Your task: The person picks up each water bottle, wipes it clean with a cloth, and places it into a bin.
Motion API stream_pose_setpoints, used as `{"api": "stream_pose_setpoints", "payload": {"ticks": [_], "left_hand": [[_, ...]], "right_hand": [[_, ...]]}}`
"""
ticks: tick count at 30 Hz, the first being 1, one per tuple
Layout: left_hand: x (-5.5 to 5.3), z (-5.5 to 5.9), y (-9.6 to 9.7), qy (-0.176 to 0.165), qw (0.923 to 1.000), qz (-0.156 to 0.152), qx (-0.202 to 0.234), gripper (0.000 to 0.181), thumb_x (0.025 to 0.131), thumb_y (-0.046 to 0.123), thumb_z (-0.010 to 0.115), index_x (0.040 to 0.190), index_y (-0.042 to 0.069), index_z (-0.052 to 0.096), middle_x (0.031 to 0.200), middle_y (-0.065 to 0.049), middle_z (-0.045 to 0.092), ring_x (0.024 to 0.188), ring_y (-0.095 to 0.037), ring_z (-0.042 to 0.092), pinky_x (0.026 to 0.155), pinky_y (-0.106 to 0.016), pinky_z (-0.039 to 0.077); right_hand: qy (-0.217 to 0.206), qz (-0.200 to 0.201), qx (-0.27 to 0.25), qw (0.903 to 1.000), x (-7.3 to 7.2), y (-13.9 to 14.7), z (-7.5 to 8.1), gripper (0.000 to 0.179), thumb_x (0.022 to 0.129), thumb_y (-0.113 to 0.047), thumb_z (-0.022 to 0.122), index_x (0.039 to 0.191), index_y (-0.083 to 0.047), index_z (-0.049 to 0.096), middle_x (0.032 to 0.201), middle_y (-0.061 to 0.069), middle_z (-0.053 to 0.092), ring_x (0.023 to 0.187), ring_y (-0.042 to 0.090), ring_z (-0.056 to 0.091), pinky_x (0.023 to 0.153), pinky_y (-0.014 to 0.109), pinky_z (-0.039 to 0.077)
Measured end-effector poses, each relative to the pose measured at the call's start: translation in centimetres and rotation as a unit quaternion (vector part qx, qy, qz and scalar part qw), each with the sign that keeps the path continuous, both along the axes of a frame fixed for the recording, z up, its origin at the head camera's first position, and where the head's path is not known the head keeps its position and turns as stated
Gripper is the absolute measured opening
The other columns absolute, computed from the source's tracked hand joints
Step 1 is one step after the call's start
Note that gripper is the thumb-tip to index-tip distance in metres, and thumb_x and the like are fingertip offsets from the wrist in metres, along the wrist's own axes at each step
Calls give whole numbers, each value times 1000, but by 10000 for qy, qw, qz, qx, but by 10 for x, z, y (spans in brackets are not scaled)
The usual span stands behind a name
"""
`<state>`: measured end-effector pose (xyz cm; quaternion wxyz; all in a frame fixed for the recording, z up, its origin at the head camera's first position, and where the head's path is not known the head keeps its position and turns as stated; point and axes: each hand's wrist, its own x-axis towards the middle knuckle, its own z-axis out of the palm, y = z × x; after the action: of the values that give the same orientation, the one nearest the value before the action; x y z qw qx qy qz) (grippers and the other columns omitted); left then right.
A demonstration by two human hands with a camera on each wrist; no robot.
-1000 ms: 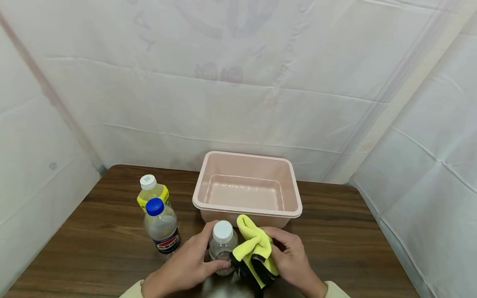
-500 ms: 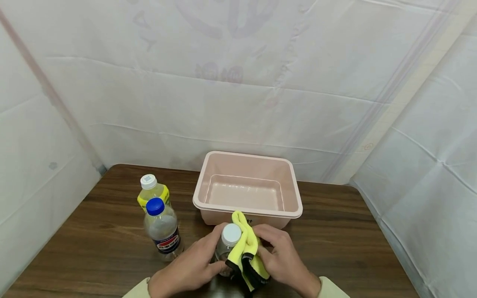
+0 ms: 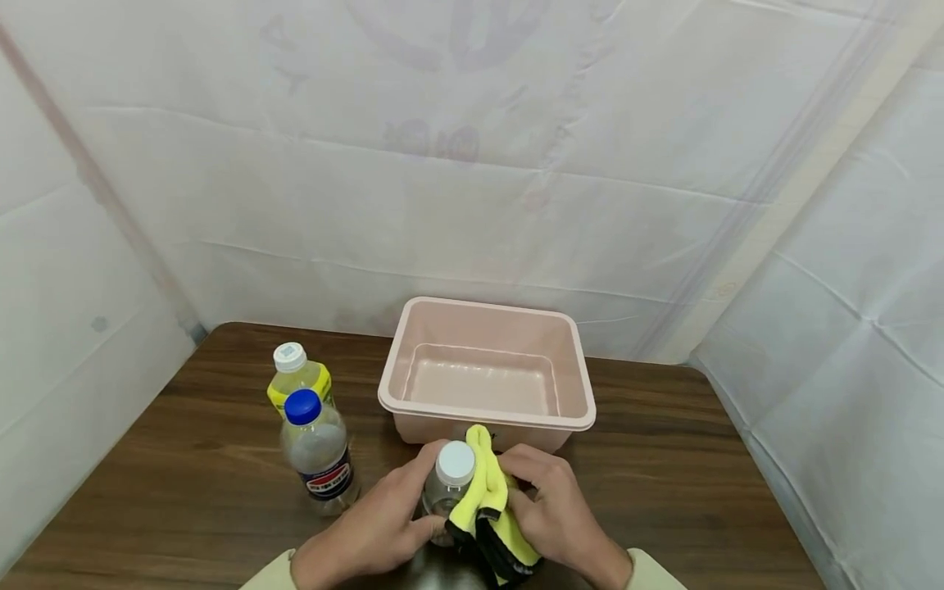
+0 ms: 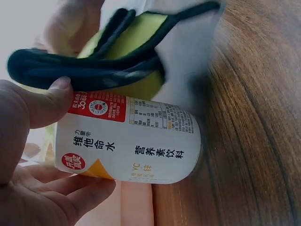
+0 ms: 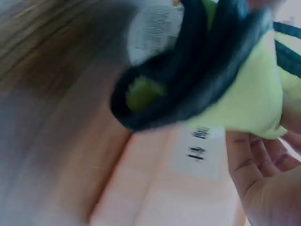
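Observation:
A clear bottle (image 3: 442, 496) with a white cap stands on the table in front of the bin. My left hand (image 3: 379, 520) grips it, thumb on the near side and fingers round the far side. The left wrist view shows its white label (image 4: 127, 141) with red and orange patches. My right hand (image 3: 556, 508) holds a bunched yellow cloth (image 3: 483, 487) with black edging against the bottle's right side. In the right wrist view the folded cloth (image 5: 244, 103) covers much of the bottle (image 5: 153, 35).
Directly behind the hands sits a pink plastic bin (image 3: 487, 421) with nothing inside. To the left stand a blue-capped bottle (image 3: 317, 451) with a dark label and a white-capped bottle (image 3: 298, 378) with a yellow label. White sheeting (image 3: 354, 205) surrounds the dark wooden table (image 3: 664, 467).
The bottle has shifted slightly right in my left hand's grip. My right hand has brought the cloth leftward against it, now overlapping its side.

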<state>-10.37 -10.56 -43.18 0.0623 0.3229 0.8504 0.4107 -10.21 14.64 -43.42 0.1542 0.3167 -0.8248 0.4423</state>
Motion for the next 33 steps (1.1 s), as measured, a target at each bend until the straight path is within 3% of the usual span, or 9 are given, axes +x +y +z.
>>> {"api": "stream_pose_setpoints", "payload": {"ticks": [3,8,15,21,28,33], "left_hand": [[2,1,0,-32,10000,0,48,76,95,28,77,156,28,31,141,4,59,125,-10,60,104,-35,54],[3,2,3,-69,9998,72,165,73,95,43,75,154,30,33,138,9,60,123,-8,60,106,-35,54],[7,3,3,-181,9994,187,220,75,95,41,76,154,30,31,141,6,59,126,-10,59,107,-35,53],[7,2,5,-457,9981,171,382,75,94,36,78,153,31,33,138,6,60,125,-12,60,105,-32,52],[13,2,16,-1131,9879,650,845,75,91,46,80,152,32,39,139,3,58,122,-13,59,100,-31,51],[17,5,21,-1083,9878,775,805,80,91,50,79,157,30,39,138,1,51,121,-14,55,99,-33,50]], "right_hand": [[-131,-23,344,9993,2,-1,-6,40,78,15,68,84,-24,72,83,-12,67,75,-3,57,65,14,51],[-827,69,1284,9882,6,-1,-18,38,76,11,68,67,-25,59,71,-16,49,65,-6,42,58,10,40],[-488,-71,1042,9933,-1,-2,-17,38,72,15,66,68,-23,62,73,-14,56,67,-3,46,60,15,44],[-1151,-5,1942,9742,3,-3,-31,33,79,4,69,63,-22,57,68,-16,46,62,-6,37,56,13,36],[-615,-284,1259,9897,10,6,-12,33,78,8,74,76,-25,68,75,-16,55,68,-5,46,60,13,43],[-455,-143,644,9968,10,13,4,36,84,7,76,98,-26,77,88,-14,67,78,-3,55,65,19,52]]}}
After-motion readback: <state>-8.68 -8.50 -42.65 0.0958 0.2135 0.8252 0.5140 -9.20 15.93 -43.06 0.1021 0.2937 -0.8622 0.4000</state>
